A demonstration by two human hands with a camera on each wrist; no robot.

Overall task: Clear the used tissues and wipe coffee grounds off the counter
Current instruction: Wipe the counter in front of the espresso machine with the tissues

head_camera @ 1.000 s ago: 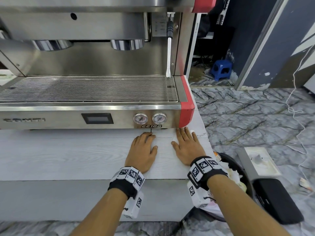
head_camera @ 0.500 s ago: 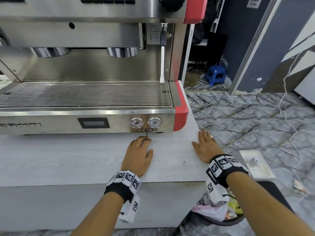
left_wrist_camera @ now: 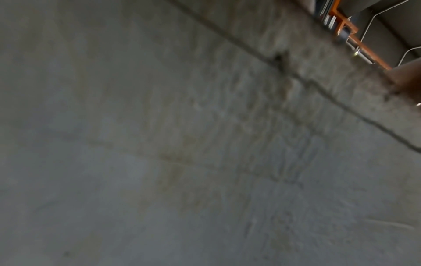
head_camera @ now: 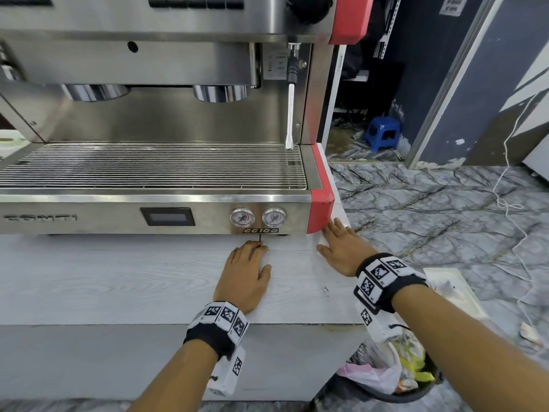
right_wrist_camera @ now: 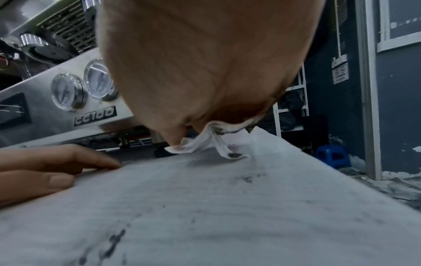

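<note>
Flat on the pale counter point(head_camera: 118, 281), the left hand point(head_camera: 245, 273) is laid palm down with its fingers straight and nothing held, its fingertips close to the base of the coffee machine point(head_camera: 154, 215). Just to its right, the right hand point(head_camera: 341, 248) is pressed palm down near the counter's right edge, beside the machine's red corner point(head_camera: 322, 208), with the fingers stretched forward. Under this palm a white tissue point(right_wrist_camera: 212, 142) is pinned against the surface; in the right wrist view its crumpled edge is seen sticking out from beneath the hand, stained dark in places. Dark smears of coffee grounds point(right_wrist_camera: 114, 241) are seen on the counter behind the hand, with a smaller speck point(right_wrist_camera: 248, 178) closer to the tissue. The left wrist view is filled by a blurred grey surface. Two round gauges point(head_camera: 258, 217) are set in the machine's steel front above the left hand. Below the counter's right end, a bin point(head_camera: 395, 373) lined with a plastic bag and filled with rubbish is standing on the marbled floor point(head_camera: 430, 209).
</note>
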